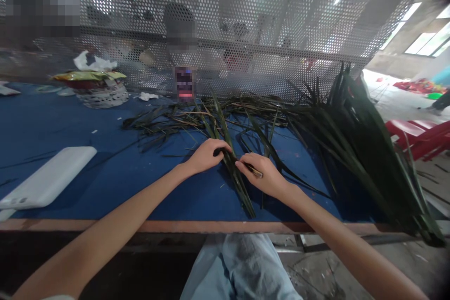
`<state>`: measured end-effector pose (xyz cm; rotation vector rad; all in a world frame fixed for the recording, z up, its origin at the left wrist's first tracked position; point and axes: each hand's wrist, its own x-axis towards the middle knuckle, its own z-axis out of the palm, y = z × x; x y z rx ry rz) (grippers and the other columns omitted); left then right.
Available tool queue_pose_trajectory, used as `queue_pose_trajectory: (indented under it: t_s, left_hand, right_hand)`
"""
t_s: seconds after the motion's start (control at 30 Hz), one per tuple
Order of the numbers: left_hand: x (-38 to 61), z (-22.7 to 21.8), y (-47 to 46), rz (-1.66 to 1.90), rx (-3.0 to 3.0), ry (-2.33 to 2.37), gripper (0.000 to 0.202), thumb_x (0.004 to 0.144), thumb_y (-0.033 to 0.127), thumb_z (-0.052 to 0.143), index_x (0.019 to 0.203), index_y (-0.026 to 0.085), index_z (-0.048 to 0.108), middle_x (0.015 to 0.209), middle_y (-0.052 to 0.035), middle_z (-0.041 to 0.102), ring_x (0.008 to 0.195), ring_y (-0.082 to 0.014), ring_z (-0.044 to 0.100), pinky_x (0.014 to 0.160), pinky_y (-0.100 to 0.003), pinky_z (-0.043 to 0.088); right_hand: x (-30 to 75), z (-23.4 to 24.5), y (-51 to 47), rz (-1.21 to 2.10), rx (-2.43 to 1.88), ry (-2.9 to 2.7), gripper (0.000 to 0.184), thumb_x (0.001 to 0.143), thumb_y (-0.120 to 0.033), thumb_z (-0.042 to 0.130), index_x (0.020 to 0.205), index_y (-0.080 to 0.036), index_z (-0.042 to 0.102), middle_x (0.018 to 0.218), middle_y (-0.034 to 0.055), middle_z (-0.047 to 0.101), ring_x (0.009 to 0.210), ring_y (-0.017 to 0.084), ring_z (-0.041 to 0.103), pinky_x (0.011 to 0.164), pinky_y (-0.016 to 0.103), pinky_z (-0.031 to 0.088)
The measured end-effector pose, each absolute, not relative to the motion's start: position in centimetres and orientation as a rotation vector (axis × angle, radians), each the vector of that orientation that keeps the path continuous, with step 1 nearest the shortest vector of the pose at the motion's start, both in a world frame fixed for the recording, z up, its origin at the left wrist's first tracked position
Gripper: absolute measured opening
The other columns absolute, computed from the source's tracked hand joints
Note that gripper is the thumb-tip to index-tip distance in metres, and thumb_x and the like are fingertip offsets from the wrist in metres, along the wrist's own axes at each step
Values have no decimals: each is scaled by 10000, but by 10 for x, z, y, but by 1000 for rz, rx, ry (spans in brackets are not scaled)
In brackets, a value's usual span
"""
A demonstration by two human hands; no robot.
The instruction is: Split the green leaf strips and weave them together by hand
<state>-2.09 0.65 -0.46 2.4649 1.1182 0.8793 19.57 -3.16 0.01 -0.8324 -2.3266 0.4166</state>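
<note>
One leaf bundle point(240, 188), left fingers point(222, 143) gripping; one slim tool point(259, 174), right fingers point(248, 157) clasping

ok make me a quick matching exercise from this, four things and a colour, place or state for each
1. right hand
2. basket
3. big leaf bundle
4. seats

A. dark green, at the right end of the table
B. red, beyond the table
C. closed around a small tool
D. under a yellow wrapper

Pairs: 1-C, 2-D, 3-A, 4-B
</note>
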Motion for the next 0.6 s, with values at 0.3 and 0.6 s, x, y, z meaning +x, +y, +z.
queue_pose_trajectory:
  t_s: [0.3, 0.6]
  left_hand:
    - [-22, -8, 9, 866, 2470, 1069, 388, 696, 36, 462, 921, 208, 726, 933, -19, 733, 883, -173, 664, 855, -304, 495]
    - [-21, -8, 10, 788, 2578, 1057, 381, 698, 37, 495, 891, 240, 752, 973, -18, 736, 950, -195, 660, 905, -361, 470]
  right_hand:
    - [201, 14, -18, 712, -876, -2305, 327, 949, -302, 392, 657, -182, 479, 638, -22, 487, 595, 104, 440, 576, 233, 313]
    - [198, 14, -24, 638, -900, -2324, 331, 936, -286, 402, 635, -181, 491, 622, -11, 514, 576, 108, 445, 569, 237, 303]
